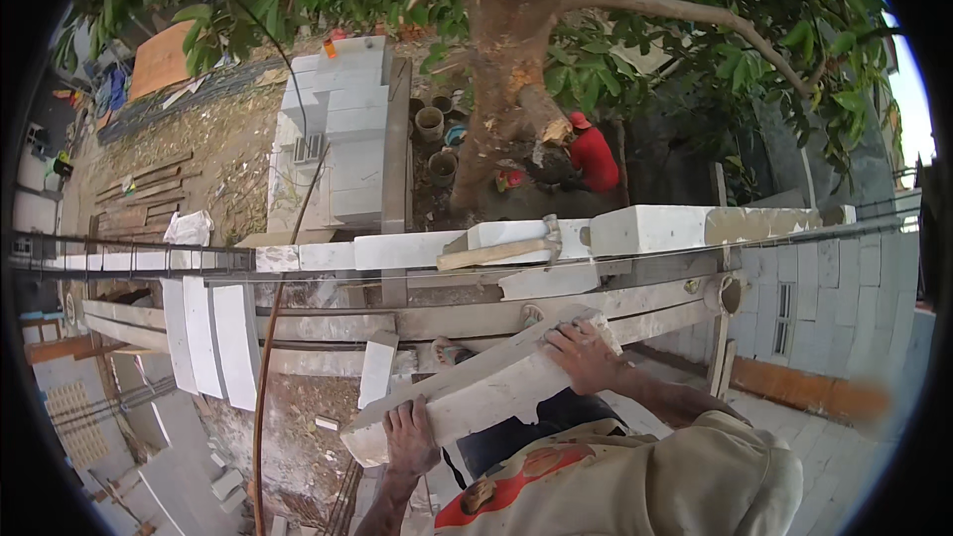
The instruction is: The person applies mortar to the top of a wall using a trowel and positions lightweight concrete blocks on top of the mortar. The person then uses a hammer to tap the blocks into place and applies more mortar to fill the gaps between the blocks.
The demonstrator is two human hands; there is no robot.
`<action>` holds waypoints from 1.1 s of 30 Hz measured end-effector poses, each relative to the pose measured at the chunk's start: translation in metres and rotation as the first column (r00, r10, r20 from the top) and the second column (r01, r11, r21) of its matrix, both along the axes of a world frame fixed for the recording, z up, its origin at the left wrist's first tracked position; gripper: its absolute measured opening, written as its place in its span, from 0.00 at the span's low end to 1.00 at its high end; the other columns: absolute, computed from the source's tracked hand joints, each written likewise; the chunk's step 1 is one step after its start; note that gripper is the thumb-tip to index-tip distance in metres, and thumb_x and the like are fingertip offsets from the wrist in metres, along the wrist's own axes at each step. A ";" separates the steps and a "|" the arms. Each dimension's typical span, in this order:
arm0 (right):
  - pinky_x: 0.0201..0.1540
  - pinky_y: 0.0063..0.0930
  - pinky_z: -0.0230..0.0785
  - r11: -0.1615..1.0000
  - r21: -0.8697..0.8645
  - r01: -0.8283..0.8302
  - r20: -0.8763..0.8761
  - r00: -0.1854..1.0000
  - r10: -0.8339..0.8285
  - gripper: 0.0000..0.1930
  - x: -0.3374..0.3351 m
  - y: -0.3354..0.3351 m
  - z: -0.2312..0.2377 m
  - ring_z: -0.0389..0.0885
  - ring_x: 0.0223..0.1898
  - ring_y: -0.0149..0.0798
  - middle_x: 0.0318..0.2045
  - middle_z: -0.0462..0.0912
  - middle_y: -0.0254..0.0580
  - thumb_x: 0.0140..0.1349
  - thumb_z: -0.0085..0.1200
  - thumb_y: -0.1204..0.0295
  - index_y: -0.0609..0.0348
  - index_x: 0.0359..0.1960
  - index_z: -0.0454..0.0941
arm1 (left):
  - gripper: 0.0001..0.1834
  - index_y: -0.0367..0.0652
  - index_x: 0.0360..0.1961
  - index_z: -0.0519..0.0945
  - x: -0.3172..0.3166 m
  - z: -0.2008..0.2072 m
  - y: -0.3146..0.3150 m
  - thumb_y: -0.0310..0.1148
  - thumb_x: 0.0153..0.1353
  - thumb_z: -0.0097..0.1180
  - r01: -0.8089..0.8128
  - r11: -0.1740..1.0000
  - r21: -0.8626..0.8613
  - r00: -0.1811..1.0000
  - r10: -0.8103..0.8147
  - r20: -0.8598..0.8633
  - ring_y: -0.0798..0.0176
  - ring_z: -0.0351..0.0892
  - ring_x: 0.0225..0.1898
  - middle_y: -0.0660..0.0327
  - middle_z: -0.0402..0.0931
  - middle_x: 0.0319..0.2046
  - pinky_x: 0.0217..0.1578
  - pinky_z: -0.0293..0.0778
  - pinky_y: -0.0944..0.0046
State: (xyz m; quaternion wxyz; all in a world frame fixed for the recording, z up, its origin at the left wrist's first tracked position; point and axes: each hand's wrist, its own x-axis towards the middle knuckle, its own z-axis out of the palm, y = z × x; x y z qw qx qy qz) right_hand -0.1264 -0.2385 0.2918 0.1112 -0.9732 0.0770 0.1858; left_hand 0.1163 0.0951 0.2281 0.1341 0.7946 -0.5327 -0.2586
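wall (397,251) of pale blocks runs across the view, and the work along it looks partway done. its course is in place for much of its length, and toward its right end a longer stretch carries a grey-brown smear (749,225), probably mortar. the held block (486,389) is on the near side of the wall, apart from it and slanting, so that piece is not yet set down anywhere. the grip is full on both sides: the left hand (410,439) has its fingers over the lower end, the right hand (584,352) over the upper end.

the wall's middle looks less finished: a hammer (496,255) rests there against a white piece, and a rough-edged chunk (551,281) sits just below. nearer than the wall, white slabs (235,342) lean across planks (476,316), apparently unused. beyond the wall, a stack of blocks (357,139) remains; whether these belong to the same job, i cannot tell.
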 end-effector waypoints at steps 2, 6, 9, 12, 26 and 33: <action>0.72 0.55 0.59 0.995 0.013 0.103 -0.062 0.993 -0.102 0.38 -0.031 -0.020 0.009 0.72 0.67 0.49 0.63 0.77 0.45 0.49 0.67 0.64 0.55 0.67 0.77 | 0.47 0.31 0.72 0.62 -0.022 0.006 -0.030 0.27 0.49 0.65 0.075 0.997 -0.003 0.997 -0.075 -0.009 0.33 0.67 0.60 0.38 0.67 0.59 0.65 0.58 0.30; 0.71 0.51 0.59 0.975 0.039 0.217 0.012 0.976 -0.218 0.36 -0.126 -0.053 -0.006 0.73 0.67 0.48 0.63 0.76 0.45 0.50 0.67 0.66 0.53 0.66 0.77 | 0.47 0.32 0.71 0.62 -0.071 0.021 -0.098 0.28 0.48 0.65 0.180 0.983 0.044 0.983 -0.181 0.013 0.31 0.66 0.62 0.39 0.67 0.59 0.66 0.57 0.30; 0.70 0.49 0.60 0.949 0.148 0.278 -0.034 0.961 -0.276 0.37 -0.195 -0.080 -0.031 0.72 0.68 0.47 0.64 0.76 0.44 0.49 0.68 0.67 0.52 0.66 0.75 | 0.47 0.35 0.69 0.62 -0.114 0.025 -0.151 0.29 0.45 0.67 0.235 0.963 0.134 0.968 -0.245 0.060 0.31 0.65 0.61 0.40 0.66 0.59 0.65 0.57 0.30; 0.69 0.48 0.60 0.913 0.183 0.364 -0.021 0.930 -0.367 0.40 -0.268 -0.111 -0.027 0.72 0.68 0.46 0.63 0.76 0.42 0.45 0.71 0.66 0.51 0.66 0.75 | 0.48 0.35 0.69 0.62 -0.169 0.036 -0.210 0.30 0.44 0.68 0.307 0.926 0.221 0.946 -0.321 0.031 0.31 0.64 0.62 0.41 0.66 0.59 0.65 0.57 0.30; 0.67 0.45 0.64 0.710 0.095 0.698 -0.041 0.715 -0.698 0.45 -0.586 -0.194 0.021 0.75 0.64 0.42 0.58 0.77 0.37 0.42 0.78 0.62 0.45 0.67 0.72 | 0.50 0.36 0.70 0.64 -0.422 0.044 -0.440 0.34 0.44 0.71 0.669 0.739 0.084 0.737 -0.673 0.053 0.34 0.67 0.61 0.43 0.67 0.58 0.64 0.58 0.34; 0.66 0.43 0.64 0.736 -0.012 0.677 0.007 0.736 -0.677 0.55 -0.689 -0.252 0.091 0.74 0.65 0.45 0.60 0.77 0.39 0.32 0.81 0.62 0.49 0.71 0.70 | 0.50 0.35 0.68 0.65 -0.520 0.090 -0.505 0.31 0.42 0.75 0.685 0.728 -0.023 0.727 -0.682 0.083 0.34 0.66 0.61 0.41 0.67 0.58 0.66 0.58 0.36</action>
